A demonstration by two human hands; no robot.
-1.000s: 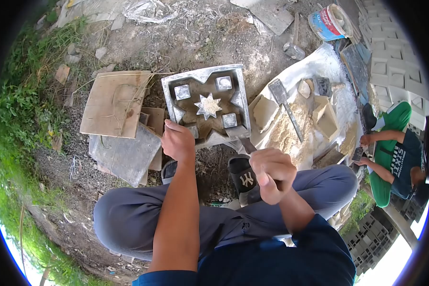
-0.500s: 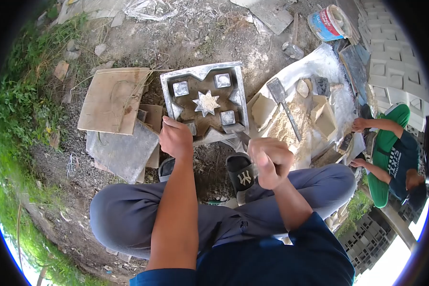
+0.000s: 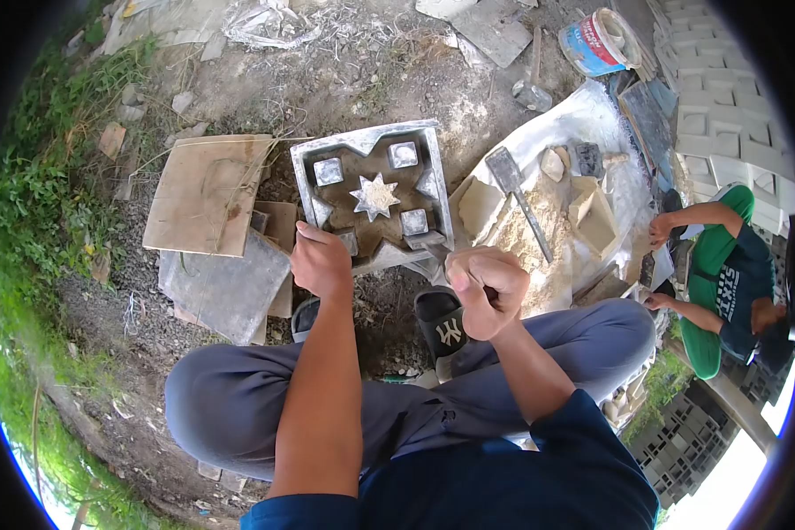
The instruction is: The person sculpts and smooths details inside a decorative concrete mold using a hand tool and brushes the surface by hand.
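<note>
A square grey metal mold point(image 3: 359, 138) with a notched inner outline is in front of me. Inside it stand a star-shaped block point(image 3: 375, 196) with pale powder on top and several square blocks. My left hand point(image 3: 321, 261) is closed on the mold's near left corner. In my right hand point(image 3: 488, 284), wrapped in a fist, is a small trowel point(image 3: 426, 240); its blade lies over the mold's near right part, by a square block. Most of the trowel's handle is hidden by my fingers.
To the right, a white sheet point(image 3: 583, 115) carries sandy powder point(image 3: 517, 238) and a flat-bladed tool point(image 3: 521, 194). Boards point(image 3: 205, 190) are stacked on the left. A paint bucket point(image 3: 596, 44) stands at the far right. Another person point(image 3: 738, 274) sits at the right edge.
My right hand and the trowel have shifted slightly left and toward the mold's near right corner. The whole view has moved a little. My left hand keeps its grip on the mold.
</note>
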